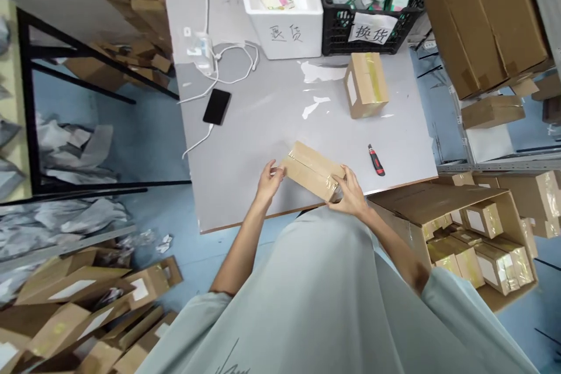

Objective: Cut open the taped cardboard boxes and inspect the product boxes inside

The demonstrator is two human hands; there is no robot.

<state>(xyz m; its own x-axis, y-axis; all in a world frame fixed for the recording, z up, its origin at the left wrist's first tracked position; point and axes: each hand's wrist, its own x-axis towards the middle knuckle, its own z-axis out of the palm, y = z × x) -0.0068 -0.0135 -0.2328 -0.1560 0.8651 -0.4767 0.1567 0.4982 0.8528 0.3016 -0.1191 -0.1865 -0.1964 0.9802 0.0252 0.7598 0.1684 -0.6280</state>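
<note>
A small taped cardboard box (310,170) is held at the table's near edge, between my two hands. My left hand (269,182) grips its left end with thumb and fingers. Around the right end, by a shiny patch of tape, curl the fingers of my right hand (349,194). To the right lies a red and black box cutter (376,160). Farther back stands another taped cardboard box (367,85) with a white label on its side.
At the back are a white bin (287,35) with small packets and a black crate (337,29) of green and pink boxes. A phone (217,107) and a power strip (204,52) with cables lie left. A large carton (416,204) of parcels stands right.
</note>
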